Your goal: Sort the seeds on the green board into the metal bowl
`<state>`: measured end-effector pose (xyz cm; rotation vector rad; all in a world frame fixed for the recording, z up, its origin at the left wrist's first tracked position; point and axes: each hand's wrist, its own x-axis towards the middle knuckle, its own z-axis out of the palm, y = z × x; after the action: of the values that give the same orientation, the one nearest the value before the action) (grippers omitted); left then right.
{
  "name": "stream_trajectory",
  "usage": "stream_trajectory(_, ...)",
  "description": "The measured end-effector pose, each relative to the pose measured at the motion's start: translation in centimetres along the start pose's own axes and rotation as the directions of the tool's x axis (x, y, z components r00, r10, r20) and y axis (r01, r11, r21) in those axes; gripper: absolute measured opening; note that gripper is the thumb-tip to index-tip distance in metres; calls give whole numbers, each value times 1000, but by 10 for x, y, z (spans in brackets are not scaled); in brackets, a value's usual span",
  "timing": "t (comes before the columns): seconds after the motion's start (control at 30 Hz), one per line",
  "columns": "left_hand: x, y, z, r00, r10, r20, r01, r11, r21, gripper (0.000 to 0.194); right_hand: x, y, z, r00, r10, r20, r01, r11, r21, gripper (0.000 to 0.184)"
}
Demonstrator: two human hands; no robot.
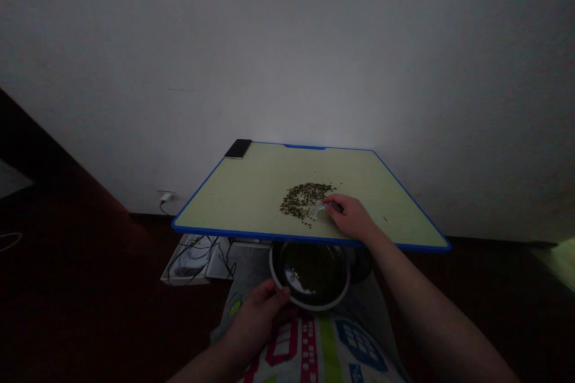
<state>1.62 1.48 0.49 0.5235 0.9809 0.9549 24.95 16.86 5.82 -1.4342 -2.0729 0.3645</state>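
Note:
A loose scatter of small brown grains or pellets [302,196] lies on the pale table top [251,191]. My right hand [351,215] rests at the right side of this scatter, fingers closed round a small whitish, curved thing [318,210] whose kind I cannot make out. Below the table's front edge, a round metal pot [342,296] sits at my lap with a layer of dark bits inside. My left hand [263,311] grips the pot's rim at its near left, thumb on top. The table edge hides the pot's far side.
A black phone or tablet [238,148] lies at the table's far left corner. Blue edging [314,239] runs round the table. Under its left front stands a white box [184,278] with black cables. A white plug [166,197] sits on the wall behind.

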Motion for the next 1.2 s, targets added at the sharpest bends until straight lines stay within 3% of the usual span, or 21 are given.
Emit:
stream_trajectory(0.5, -1, 1, 2, 1000, -3, 6, 3, 1000, -1, 41, 0, 0, 2, 999, -42, 14, 41, 997, 58, 26)
stream_trajectory(1.2, 2, -2, 1, 1000, 1, 14, -1, 1000, -11, 41, 4, -5, 5, 991, -114, 67, 116, 992, -38, 27)
